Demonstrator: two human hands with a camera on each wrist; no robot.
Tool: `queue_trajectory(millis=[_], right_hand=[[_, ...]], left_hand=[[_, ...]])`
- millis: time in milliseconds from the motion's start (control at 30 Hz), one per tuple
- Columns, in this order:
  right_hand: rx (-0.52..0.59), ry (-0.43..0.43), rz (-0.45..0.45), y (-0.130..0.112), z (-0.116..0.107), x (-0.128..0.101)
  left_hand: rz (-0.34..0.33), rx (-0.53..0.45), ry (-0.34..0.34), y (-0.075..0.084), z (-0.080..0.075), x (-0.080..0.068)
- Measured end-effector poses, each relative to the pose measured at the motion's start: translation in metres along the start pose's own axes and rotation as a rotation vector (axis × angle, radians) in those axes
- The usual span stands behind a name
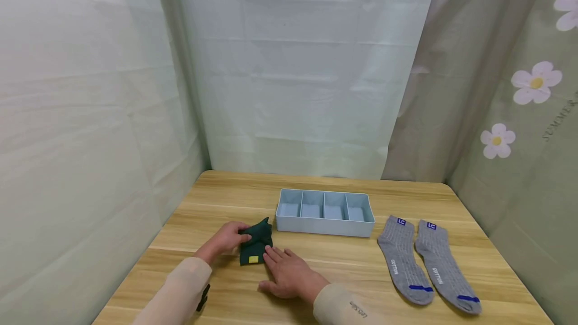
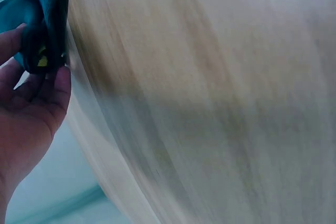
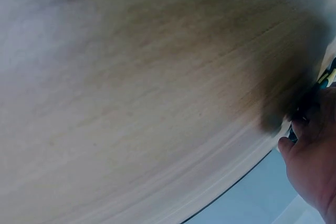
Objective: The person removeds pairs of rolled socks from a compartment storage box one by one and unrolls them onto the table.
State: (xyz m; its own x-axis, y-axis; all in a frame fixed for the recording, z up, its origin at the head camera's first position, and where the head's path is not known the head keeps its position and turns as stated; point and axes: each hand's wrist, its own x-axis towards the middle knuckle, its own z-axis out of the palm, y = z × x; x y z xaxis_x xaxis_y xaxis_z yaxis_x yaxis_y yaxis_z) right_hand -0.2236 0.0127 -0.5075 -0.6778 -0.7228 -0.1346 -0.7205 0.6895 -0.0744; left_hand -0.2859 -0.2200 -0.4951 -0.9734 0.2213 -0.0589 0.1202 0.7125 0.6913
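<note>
While the left hand (image 1: pixel 226 239) pinches the folded dark green sock (image 1: pixel 256 242) on the wooden table (image 1: pixel 343 270), the right hand (image 1: pixel 289 275) presses it with straight fingers.

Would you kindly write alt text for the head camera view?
Two hands fold a dark green sock on a wooden table: the left hand grips it, the right hand lies flat beside. A blue divided tray and grey socks sit nearby.

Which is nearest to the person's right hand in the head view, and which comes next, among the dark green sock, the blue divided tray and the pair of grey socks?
From the right hand:
1. Dark green sock, touching its fingertips, just to the left.
2. Blue divided tray, behind the hand, toward the wall.
3. Pair of grey socks, flat at the table's right side.
</note>
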Motion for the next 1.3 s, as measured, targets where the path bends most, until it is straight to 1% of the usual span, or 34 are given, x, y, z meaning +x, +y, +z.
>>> queue_trajectory(millis=[67, 133, 267, 333, 400, 567, 633, 767, 867, 1033, 1100, 1167, 1233, 1300], right_hand=[[-0.002, 0.000, 0.000, 0.000, 0.000, 0.000], [0.006, -0.003, 0.002, 0.001, 0.001, 0.001], [0.019, -0.011, 0.005, 0.001, 0.001, 0.001], [0.020, -0.012, 0.003, 0.001, 0.002, 0.001], [0.018, -0.009, -0.001, 0.003, 0.004, 0.002], [0.012, -0.010, -0.003, 0.004, 0.006, 0.003], [0.021, -0.018, 0.000, 0.004, 0.005, 0.003], [0.027, -0.023, 0.003, 0.003, 0.004, 0.003], [0.019, -0.015, -0.002, 0.002, 0.004, 0.003], [0.013, 0.003, -0.006, 0.003, 0.007, 0.002], [0.011, 0.012, -0.011, 0.004, 0.008, 0.002], [-0.001, 0.020, -0.014, 0.004, 0.009, 0.003], [-0.006, 0.019, -0.017, 0.004, 0.009, 0.003], [-0.010, 0.020, -0.021, 0.005, 0.010, 0.004]], left_hand=[[0.011, 0.003, 0.034, -0.001, 0.000, 0.002], [0.019, -0.021, 0.088, -0.002, 0.001, 0.004], [0.086, -0.033, 0.207, -0.005, 0.002, 0.006], [0.113, -0.008, 0.237, -0.007, 0.003, 0.006], [0.128, 0.030, 0.235, -0.008, 0.004, 0.006], [0.086, 0.065, 0.182, -0.008, 0.005, 0.007], [0.083, 0.077, 0.176, -0.008, 0.006, 0.008], [0.112, 0.100, 0.187, -0.009, 0.005, 0.010], [0.122, 0.110, 0.181, -0.009, 0.002, 0.012], [0.091, 0.103, 0.142, -0.010, -0.005, 0.018], [0.069, 0.095, 0.132, -0.012, -0.006, 0.021], [0.068, 0.098, 0.136, -0.014, -0.007, 0.024], [0.065, 0.088, 0.156, -0.015, -0.008, 0.027], [0.091, 0.082, 0.181, -0.016, -0.008, 0.030]])
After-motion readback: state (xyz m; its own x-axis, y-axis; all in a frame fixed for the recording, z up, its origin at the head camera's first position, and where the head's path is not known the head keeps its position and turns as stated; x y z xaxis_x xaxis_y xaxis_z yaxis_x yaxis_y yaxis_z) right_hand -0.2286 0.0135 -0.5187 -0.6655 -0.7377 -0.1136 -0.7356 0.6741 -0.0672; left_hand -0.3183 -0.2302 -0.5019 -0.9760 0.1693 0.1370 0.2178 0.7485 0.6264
